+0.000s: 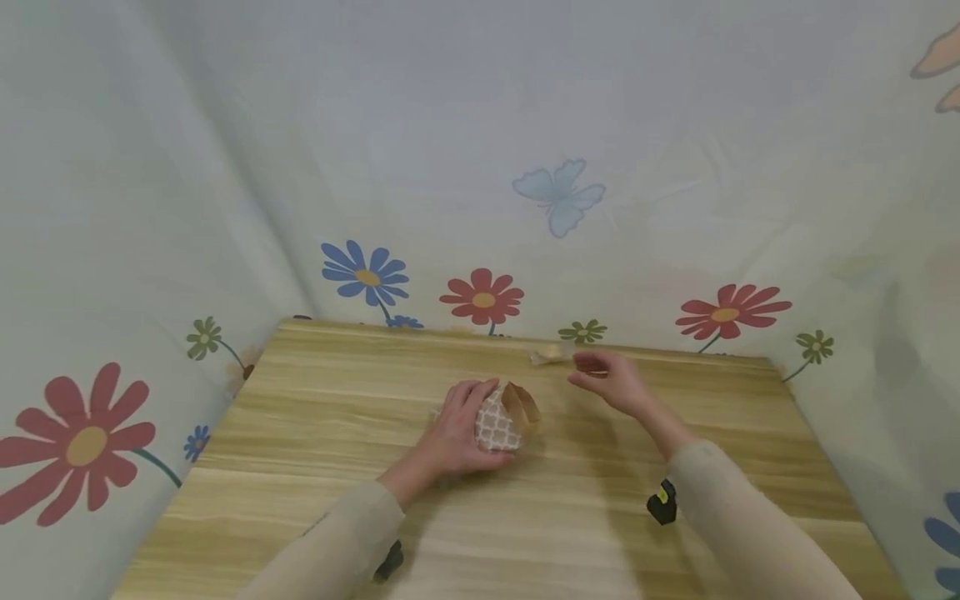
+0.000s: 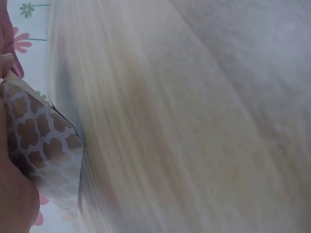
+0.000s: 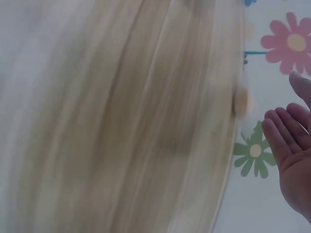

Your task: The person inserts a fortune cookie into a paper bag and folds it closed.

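Note:
My left hand [image 1: 459, 433] grips a small paper bag [image 1: 497, 427], brown with a white lattice pattern. Its open brown mouth faces right, and part of the bag is hidden behind my fingers. In the left wrist view the bag [image 2: 43, 145] shows its patterned side beside my thumb. Over the back of the table, my right hand [image 1: 611, 382] has loosely bent fingers with nothing between them. Just left of it lies a small clear-wrapped item [image 1: 551, 354] near the table's back edge; its kind is too small to tell. The right wrist view shows my right hand [image 3: 294, 150] with its palm turned up.
The wood-grain table [image 1: 337, 375] ends at a pale curtain [image 1: 450, 167] printed with flowers and butterflies. A black object with a yellow mark [image 1: 663, 502] is beside my right sleeve. Another dark object [image 1: 389, 562] is beside my left sleeve.

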The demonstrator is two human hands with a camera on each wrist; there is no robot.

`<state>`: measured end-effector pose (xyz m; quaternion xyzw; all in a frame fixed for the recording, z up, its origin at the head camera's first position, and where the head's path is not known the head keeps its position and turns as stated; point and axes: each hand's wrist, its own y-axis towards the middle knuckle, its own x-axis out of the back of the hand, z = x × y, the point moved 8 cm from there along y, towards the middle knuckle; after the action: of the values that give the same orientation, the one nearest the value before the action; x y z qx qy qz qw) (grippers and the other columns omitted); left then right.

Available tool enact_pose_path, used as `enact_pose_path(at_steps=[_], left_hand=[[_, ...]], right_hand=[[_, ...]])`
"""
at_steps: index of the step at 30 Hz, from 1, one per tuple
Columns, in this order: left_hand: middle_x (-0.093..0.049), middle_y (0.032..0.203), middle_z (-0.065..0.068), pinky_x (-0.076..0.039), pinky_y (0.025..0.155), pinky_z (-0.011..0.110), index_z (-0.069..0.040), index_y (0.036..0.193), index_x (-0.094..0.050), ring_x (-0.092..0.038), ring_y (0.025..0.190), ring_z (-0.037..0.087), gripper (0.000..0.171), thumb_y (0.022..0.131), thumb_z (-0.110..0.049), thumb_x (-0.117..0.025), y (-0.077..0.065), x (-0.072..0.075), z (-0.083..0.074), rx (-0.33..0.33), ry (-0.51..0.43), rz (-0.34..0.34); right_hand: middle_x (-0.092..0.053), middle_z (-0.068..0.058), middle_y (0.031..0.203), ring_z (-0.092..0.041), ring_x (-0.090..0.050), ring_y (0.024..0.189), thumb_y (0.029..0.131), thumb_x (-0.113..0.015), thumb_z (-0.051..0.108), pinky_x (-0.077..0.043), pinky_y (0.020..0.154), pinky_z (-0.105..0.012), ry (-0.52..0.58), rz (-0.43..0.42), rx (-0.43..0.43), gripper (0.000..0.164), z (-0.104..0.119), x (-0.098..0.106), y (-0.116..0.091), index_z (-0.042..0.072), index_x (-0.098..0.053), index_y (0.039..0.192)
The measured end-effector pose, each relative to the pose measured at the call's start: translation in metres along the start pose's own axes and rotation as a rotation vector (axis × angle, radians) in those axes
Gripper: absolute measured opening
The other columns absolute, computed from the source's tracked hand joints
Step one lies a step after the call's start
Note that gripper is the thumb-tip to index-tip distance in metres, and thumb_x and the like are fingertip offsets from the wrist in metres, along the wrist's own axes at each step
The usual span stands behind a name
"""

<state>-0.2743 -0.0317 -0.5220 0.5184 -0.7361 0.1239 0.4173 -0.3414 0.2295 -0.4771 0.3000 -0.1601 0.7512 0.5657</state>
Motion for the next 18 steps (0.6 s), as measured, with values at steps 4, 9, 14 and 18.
enact_pose_path(at_steps=[4,9,14,18], left_hand=[[-0.042,0.152,0.009,-0.051,0.106,0.049,-0.023,0.163,-0.037,-0.045,0.132,0.025,0.114,0.070,-0.051,-0.096,0.000,-0.002,0.003,-0.002,0.004,0.010],[-0.042,0.152,0.008,-0.050,0.107,0.048,-0.024,0.164,-0.036,-0.046,0.131,0.025,0.114,0.070,-0.053,-0.096,-0.001,-0.002,0.003,0.003,0.002,0.014],[-0.042,0.151,0.007,-0.050,0.107,0.048,-0.023,0.164,-0.036,-0.046,0.130,0.024,0.116,0.070,-0.051,-0.097,-0.004,0.000,0.006,0.017,0.011,0.014],[-0.043,0.152,0.007,-0.050,0.108,0.048,-0.024,0.164,-0.036,-0.046,0.131,0.024,0.115,0.070,-0.051,-0.097,-0.007,0.002,0.010,0.035,0.021,0.017]], right_hand=[[-0.063,-0.030,0.143,-0.048,-0.061,0.131,0.102,-0.075,0.015,-0.050,0.109,-0.056,-0.075,0.027,0.013,0.050,-0.004,-0.001,0.012,-0.009,-0.060,0.142],[-0.063,-0.029,0.143,-0.050,-0.061,0.130,0.101,-0.076,0.017,-0.050,0.109,-0.058,-0.203,0.027,0.034,0.051,-0.008,-0.002,0.025,-0.007,-0.060,0.144],[-0.057,-0.029,0.150,-0.052,-0.053,0.138,0.101,-0.076,0.022,-0.043,0.113,-0.064,-0.323,0.046,0.033,0.054,-0.010,-0.008,0.036,-0.002,-0.061,0.146],[-0.055,-0.029,0.152,-0.053,-0.045,0.145,0.101,-0.076,0.023,-0.035,0.118,-0.067,-0.361,0.064,0.047,0.055,-0.011,-0.013,0.045,-0.002,-0.060,0.146]])
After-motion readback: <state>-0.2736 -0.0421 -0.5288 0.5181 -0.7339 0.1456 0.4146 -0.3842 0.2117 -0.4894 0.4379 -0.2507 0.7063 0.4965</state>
